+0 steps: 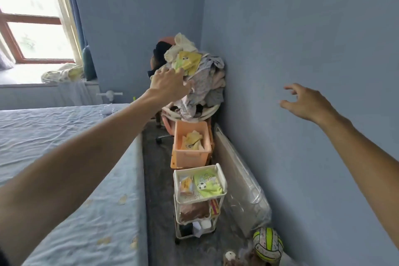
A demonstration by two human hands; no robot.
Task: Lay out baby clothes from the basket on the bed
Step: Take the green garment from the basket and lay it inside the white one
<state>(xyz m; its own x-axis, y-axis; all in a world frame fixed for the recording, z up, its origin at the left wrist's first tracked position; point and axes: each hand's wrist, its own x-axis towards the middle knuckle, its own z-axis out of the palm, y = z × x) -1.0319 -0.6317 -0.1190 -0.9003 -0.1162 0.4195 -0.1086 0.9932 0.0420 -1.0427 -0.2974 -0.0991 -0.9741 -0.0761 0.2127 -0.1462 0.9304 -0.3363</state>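
The left hand [170,84] reaches the heap of baby clothes [198,75] piled over a white basket [207,112] (grip hidden); the right hand [306,103] hangs spread, empty. A peach crate [190,157] and white cart [200,198] block the aisle beside the bed [64,147].

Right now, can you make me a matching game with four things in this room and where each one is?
Things:
1. ball
2. pile of baby clothes
3. orange crate
4. left hand

Places:
A. on the floor between the chair and the white cart
B. heaped on the chair in the corner
C. on the floor by the wall, bottom right
D. touching the clothes pile

Pairs: 1-C, 2-B, 3-A, 4-D
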